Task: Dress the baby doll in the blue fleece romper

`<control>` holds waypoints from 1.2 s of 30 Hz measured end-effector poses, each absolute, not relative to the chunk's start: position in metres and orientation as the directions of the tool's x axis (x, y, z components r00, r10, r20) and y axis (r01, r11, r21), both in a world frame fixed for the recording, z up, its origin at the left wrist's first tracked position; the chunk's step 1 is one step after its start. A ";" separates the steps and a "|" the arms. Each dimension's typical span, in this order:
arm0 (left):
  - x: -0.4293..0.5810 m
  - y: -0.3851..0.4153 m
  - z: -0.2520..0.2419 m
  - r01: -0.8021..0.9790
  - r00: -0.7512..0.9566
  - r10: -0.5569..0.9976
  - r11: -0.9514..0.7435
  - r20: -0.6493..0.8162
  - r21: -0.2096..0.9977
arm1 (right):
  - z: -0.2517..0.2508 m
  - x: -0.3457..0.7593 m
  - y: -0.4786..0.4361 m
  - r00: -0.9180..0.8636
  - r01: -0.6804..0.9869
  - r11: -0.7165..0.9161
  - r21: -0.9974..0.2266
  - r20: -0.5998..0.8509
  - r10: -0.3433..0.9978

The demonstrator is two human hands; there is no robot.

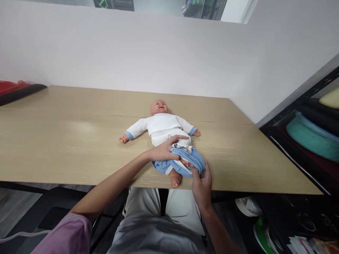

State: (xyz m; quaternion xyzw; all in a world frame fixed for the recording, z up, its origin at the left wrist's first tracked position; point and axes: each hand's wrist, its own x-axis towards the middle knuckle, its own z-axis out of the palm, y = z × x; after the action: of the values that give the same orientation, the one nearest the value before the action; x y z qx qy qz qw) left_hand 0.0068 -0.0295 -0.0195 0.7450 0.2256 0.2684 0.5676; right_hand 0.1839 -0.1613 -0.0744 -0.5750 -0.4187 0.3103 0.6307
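Observation:
A baby doll [164,121] lies on its back, head away from me, in a white top with blue cuffs. Bunched blue doll pants [197,160] with a white printed part surround its lower legs. One bare foot [175,179] sticks out of a trouser leg towards me; the other foot shows partly inside the gathered cloth. My left hand [165,150] is curved round the upper side of the bunched pants, its thumb near the inner foot and its fingers along the doll's thigh. With thumb and fingers closed, my right hand [202,181] grips the lower right edge of the pants.
The doll rests on a light wooden table [79,141], its feet near the front edge. A wall [132,53] rises behind. At the far left lies a red item [13,86] in a dark tray. A black shelf on the right holds a teal basin [312,135].

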 end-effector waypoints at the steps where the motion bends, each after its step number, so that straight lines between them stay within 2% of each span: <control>1: 0.005 -0.027 -0.019 0.022 0.755 0.637 -0.263 0.156 0.965 | -0.074 0.184 -0.159 0.443 0.067 0.146 -0.987 0.161 0.882; 6: -0.002 -0.022 -0.017 -0.047 0.782 0.598 -0.225 0.176 0.973 | -0.083 0.181 -0.144 0.337 0.034 0.169 -0.985 0.171 0.926; 10: -0.009 -0.022 -0.015 -0.074 0.799 0.576 -0.190 0.172 0.979 | -0.099 0.181 -0.133 0.301 0.094 0.206 -0.974 0.226 0.927; 13: -0.014 -0.022 -0.015 -0.074 0.829 0.539 -0.156 0.148 0.985 | -0.102 0.186 -0.127 0.316 0.178 0.274 -0.945 0.319 0.893; 17: -0.016 -0.021 -0.015 -0.027 0.838 0.519 -0.269 0.168 0.963 | -0.088 0.199 -0.119 0.281 0.232 0.377 -0.897 0.433 0.857; 20: -0.015 -0.021 -0.019 -0.019 0.827 0.519 -0.356 0.215 0.934 | -0.079 0.211 -0.117 0.210 0.235 0.338 -0.912 0.387 0.898; 25: -0.013 -0.021 -0.025 0.039 0.790 0.579 -0.376 0.202 0.926 | -0.077 0.233 -0.109 0.165 0.286 0.215 -0.934 0.269 0.949; 28: -0.010 -0.021 -0.025 0.034 0.792 0.575 -0.377 0.205 0.926 | -0.076 0.242 -0.093 0.096 0.212 0.210 -0.954 0.234 0.968; 31: -0.006 -0.021 -0.027 0.060 0.764 0.616 -0.364 0.192 0.929 | -0.075 0.247 -0.072 -0.018 0.112 0.133 -0.985 0.132 0.991; 36: -0.002 -0.025 -0.030 0.090 0.702 0.666 -0.435 0.253 0.896 | -0.071 0.259 -0.053 -0.156 0.066 0.021 -0.998 0.010 0.988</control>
State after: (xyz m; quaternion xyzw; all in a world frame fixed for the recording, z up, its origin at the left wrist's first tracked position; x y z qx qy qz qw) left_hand -0.0016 -0.0252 -0.0298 0.7910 0.2388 0.3032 0.4748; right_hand 0.2594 -0.0531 -0.0714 -0.4722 -0.5580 0.5162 0.4462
